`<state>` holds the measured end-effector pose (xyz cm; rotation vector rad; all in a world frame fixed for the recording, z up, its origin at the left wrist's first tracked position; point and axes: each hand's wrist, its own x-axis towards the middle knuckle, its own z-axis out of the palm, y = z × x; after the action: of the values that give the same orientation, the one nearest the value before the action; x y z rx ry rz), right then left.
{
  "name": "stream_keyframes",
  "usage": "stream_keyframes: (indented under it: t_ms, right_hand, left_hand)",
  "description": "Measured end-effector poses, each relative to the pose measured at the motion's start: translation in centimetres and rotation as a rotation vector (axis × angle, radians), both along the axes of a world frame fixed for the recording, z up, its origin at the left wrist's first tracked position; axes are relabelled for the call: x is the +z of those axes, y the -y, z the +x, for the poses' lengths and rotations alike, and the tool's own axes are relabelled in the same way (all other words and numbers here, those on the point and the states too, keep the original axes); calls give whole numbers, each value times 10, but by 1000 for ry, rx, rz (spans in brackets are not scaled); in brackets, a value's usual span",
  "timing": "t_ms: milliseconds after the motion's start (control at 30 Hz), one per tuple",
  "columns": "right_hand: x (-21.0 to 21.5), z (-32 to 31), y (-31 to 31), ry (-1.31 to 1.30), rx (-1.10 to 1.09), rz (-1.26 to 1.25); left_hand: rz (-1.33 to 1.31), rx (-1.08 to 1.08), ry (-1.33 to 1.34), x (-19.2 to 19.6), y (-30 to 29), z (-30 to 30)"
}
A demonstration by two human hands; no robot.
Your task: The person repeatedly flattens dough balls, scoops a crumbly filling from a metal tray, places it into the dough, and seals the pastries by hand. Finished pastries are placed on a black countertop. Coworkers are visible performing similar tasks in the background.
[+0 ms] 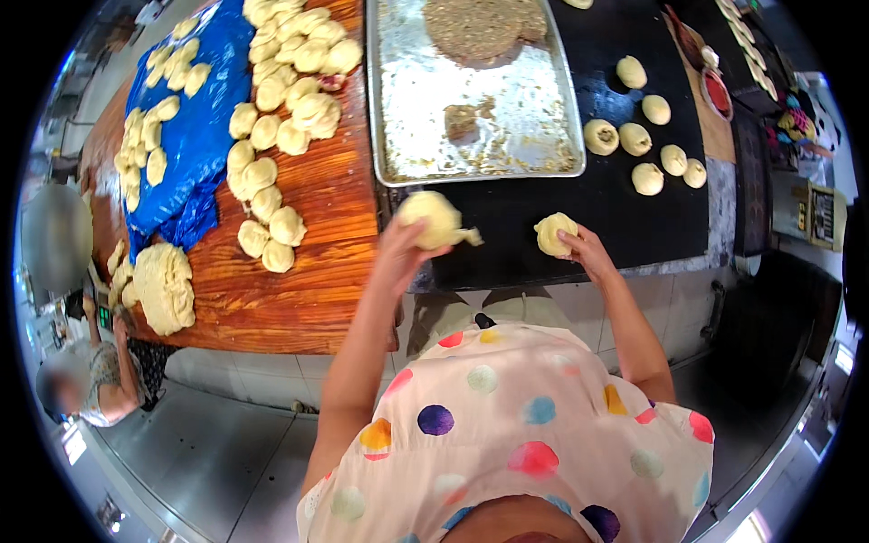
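I am raising my left hand [405, 246], fingers gripping a dough ball [432, 220]; my right hand [584, 251], arm extended, is pinching a second dough ball [554, 233] above the black counter [543, 204].

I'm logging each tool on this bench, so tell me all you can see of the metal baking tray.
The metal baking tray is a rectangular, silvery sheet pan with a low raised rim. It lies flat, with the wooden board to its left and the black surface to its right. A flat round mound of brown crumbly filling sits at its far end, with crumbs and smears scattered across the dull, scuffed bottom. Neither hand touches it.
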<state>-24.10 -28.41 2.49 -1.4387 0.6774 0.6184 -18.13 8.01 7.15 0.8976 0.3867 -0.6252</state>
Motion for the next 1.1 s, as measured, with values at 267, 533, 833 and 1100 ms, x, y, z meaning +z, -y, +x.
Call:
stream_keyframes:
  t_ms: [267,533,833,1100]
  right_hand:
    - [-58,-12,73,310,-36,-762]
    - [-89,38,30,265,-260,-1196]
    - [-74,46,-8,160,97,-1565]
    - [-71,54,4,252,202,-1551]
  left_hand:
    - [342,-760,124,-89,132,21]
    - [890,-1244,938,-75,167,27]
    - [927,-1130,1608,-59,171,11]
    - [1052,-1294,1739,-82,157,16]
